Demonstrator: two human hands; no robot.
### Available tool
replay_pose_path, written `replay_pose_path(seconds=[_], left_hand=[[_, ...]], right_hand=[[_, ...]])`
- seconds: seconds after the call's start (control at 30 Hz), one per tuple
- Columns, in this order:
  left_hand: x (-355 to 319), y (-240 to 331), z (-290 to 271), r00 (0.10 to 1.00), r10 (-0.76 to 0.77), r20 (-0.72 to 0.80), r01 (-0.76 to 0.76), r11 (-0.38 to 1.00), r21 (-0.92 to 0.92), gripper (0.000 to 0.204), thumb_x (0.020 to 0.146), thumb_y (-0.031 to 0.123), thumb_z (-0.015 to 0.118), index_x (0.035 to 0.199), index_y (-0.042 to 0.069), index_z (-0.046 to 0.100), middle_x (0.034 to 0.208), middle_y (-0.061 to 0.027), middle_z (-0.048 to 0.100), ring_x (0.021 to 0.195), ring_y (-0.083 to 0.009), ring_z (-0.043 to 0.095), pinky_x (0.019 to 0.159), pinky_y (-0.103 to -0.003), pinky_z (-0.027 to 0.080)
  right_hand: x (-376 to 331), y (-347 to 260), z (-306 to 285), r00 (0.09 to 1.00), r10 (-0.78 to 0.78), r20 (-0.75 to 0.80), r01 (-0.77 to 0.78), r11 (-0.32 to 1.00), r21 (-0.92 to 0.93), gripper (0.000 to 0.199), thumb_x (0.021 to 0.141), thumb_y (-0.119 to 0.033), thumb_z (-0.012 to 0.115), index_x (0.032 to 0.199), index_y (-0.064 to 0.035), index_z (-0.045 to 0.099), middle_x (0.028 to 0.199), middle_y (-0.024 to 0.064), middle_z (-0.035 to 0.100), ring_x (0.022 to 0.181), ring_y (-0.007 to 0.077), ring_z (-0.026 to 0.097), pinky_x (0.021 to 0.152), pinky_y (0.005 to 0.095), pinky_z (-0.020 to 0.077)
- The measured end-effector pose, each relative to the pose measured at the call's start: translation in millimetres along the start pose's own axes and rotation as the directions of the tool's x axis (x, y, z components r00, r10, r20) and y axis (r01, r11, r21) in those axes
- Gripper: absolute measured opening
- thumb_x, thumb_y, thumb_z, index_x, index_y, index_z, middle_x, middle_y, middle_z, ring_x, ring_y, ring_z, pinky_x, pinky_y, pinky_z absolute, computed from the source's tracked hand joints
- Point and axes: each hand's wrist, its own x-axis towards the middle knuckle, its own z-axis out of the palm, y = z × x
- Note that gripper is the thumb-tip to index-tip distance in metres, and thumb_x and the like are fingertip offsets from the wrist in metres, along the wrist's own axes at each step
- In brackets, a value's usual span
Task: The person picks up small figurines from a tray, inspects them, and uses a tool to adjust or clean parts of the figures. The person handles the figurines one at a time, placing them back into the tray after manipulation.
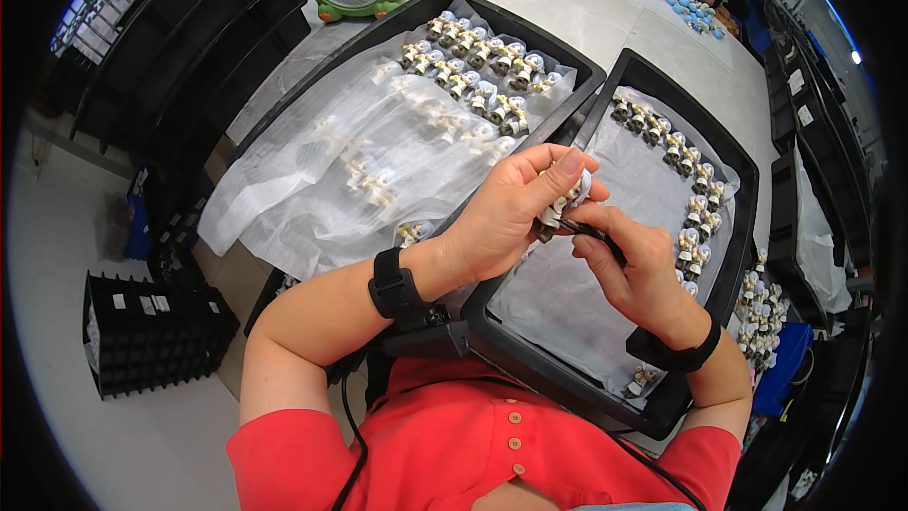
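Figurine (568, 197) is pinched in the left hand (515, 213) just above the right tray (605, 85), fingers curled tight round it, thumb on top. Right hand (632, 260) meets it from below, gripping a thin dark tool (591, 232) pen-style, tip touching the figurine. Honestly a slip looks easy: push too hard and the tool skids, marking it or dropping it onto the finished ones (695, 194) lined along the tray.

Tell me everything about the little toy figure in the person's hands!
The little figure is small, mostly white with dark and tan bits, and looks like hard plastic. The left hand pinches it above the right black tray, hiding most of it. The right hand holds a thin dark tool against its underside.
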Motion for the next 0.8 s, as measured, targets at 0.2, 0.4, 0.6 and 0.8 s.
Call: replay_pose_path(seconds=[0.2, 0.4, 0.6, 0.8], left_hand=[[-0.2, -1.4, -0.5, 1.0, 0.007, 0.004, -0.007, 1.0, 0.006, 0.035, 0.094, 0.033, 0.048, 0.111, 0.003, 0.05, 0.098, -0.0104, 0.062, 0.086, -0.0131, 0.061, 0.074, -0.028, 0.052], [-0.3, -0.4, 0.3, 1.0, 0.007, 0.007, -0.007, 1.0, 0.005, 0.035, 0.094, 0.034, 0.048, 0.111, 0.003, 0.05, 0.098, -0.0103, 0.062, 0.086, -0.0132, 0.061, 0.074, -0.027, 0.052], [-0.5, -0.7, 0.6, 1.0, 0.014, 0.005, -0.014, 1.0, 0.018, 0.035, 0.094, 0.034, 0.049, 0.111, 0.003, 0.05, 0.098, -0.0101, 0.062, 0.086, -0.013, 0.061, 0.074, -0.027, 0.052], [-0.3, -0.8, 0.3, 1.0, 0.024, 0.005, -0.024, 0.999, 0.04, 0.035, 0.094, 0.033, 0.05, 0.111, 0.003, 0.051, 0.098, -0.0101, 0.062, 0.086, -0.013, 0.061, 0.075, -0.027, 0.052]], right_hand=[[-0.5, 0.4, -0.1, 1.0, -0.001, 0.013, 0.001, 1.0, 0.001, 0.02, 0.081, -0.002, 0.062, 0.1, -0.0047, 0.058, 0.074, 0.0111, 0.063, 0.06, 0.0226, 0.063, 0.053, 0.0302, 0.0483], [-1.0, 1.0, 1.4, 1.0, 0.0, -0.001, 0.0, 1.0, 0.01, 0.021, 0.081, -0.002, 0.062, 0.101, -0.0044, 0.058, 0.076, 0.0115, 0.064, 0.062, 0.023, 0.063, 0.054, 0.0301, 0.0491], [-1.8, 1.7, 0.7, 1.0, 0.001, 0.012, -0.001, 1.0, 0.018, 0.022, 0.081, -0.003, 0.062, 0.103, -0.0039, 0.057, 0.08, 0.0119, 0.065, 0.064, 0.0239, 0.064, 0.055, 0.0298, 0.0499], [-2.0, 2.1, 0.3, 1.0, 0.003, 0.015, -0.003, 1.0, 0.022, 0.023, 0.082, -0.003, 0.062, 0.103, -0.0039, 0.057, 0.081, 0.0121, 0.065, 0.065, 0.0244, 0.065, 0.056, 0.0301, 0.0502]])
